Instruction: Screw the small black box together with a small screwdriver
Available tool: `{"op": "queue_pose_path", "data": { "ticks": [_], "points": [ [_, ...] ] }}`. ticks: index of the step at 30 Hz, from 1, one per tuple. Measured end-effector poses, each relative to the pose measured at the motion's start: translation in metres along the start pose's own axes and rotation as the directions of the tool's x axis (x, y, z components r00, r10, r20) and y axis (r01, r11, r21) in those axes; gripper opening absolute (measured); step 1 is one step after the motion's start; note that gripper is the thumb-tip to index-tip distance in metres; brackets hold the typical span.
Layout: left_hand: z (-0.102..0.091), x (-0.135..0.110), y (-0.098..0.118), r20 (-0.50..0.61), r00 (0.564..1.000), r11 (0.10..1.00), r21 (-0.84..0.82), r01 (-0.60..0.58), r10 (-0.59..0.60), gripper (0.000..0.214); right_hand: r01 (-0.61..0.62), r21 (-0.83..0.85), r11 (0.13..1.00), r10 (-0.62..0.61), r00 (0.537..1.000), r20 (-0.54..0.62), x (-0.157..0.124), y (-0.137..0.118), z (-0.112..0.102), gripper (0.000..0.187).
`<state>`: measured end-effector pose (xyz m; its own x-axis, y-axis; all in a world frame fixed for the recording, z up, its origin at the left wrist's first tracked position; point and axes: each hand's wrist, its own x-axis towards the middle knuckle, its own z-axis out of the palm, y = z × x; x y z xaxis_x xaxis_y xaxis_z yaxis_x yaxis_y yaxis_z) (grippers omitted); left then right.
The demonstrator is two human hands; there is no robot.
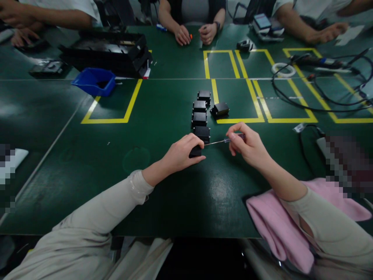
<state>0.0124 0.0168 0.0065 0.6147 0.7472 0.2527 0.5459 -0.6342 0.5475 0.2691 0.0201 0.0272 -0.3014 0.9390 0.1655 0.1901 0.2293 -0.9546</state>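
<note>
My left hand (183, 152) grips a small black box (196, 151) on the green table, thumb on its near side and fingers over the far side. Between the fingers of my right hand (244, 144) is a screwdriver (226, 140) with a clear handle. Its thin shaft points left, and the tip reaches the right side of the held box; whether it sits in a screw is too small to tell. Just beyond, several like black boxes (199, 118) stand in a column. One more black box (220, 109) lies slightly turned to the right of them.
A blue bin (97, 81) and stacked black trays (113, 52) stand at the back left. Black cables (291, 102) and a white ring (283, 70) lie at right. Pink cloth (279, 221) lies under my right forearm. Co-workers' hands (183, 35) rest across the table.
</note>
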Motion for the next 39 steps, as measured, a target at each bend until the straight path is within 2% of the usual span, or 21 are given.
{"op": "queue_pose_path", "data": {
  "ticks": [7, 12, 17, 28, 33, 39],
  "points": [
    [0.0009, 0.0002, -0.0009, -0.001, 1.0, 1.0, 0.012, -0.004, 0.004, 0.025, 0.008, 0.05, 0.999, -0.007, 1.0, -0.012, 0.0008, 0.0016, 0.001, 0.032],
    [0.0012, -0.0004, -0.0011, -0.002, 1.0, 1.0, 0.001, -0.004, 0.004, 0.025, -0.012, 0.007, 1.0, 0.012, 1.0, -0.001, 0.0006, 0.0018, -0.0003, 0.03],
    [0.0009, -0.0005, -0.001, 0.002, 1.0, 1.0, 0.002, -0.006, 0.006, 0.025, -0.005, 0.043, 0.999, 0.006, 1.0, -0.011, 0.0004, -0.0001, 0.0002, 0.035],
    [-0.0001, -0.0003, -0.0002, 0.007, 1.0, 1.0, -0.002, 0.005, -0.005, 0.024, -0.001, 0.037, 0.999, 0.001, 1.0, -0.003, 0.0003, -0.0012, 0.0002, 0.03],
    [0.0006, -0.0001, -0.0008, 0.01, 1.0, 1.0, 0.002, 0.011, -0.011, 0.024, -0.005, -0.02, 1.0, 0.005, 1.0, 0.012, 0.0003, -0.0016, -0.0006, 0.031],
    [0.0008, -0.0004, -0.0013, 0.007, 1.0, 1.0, 0.002, -0.003, 0.003, 0.024, -0.007, 0.05, 0.999, 0.007, 1.0, 0.001, 0.0001, -0.0008, 0.0, 0.036]
  ]
}}
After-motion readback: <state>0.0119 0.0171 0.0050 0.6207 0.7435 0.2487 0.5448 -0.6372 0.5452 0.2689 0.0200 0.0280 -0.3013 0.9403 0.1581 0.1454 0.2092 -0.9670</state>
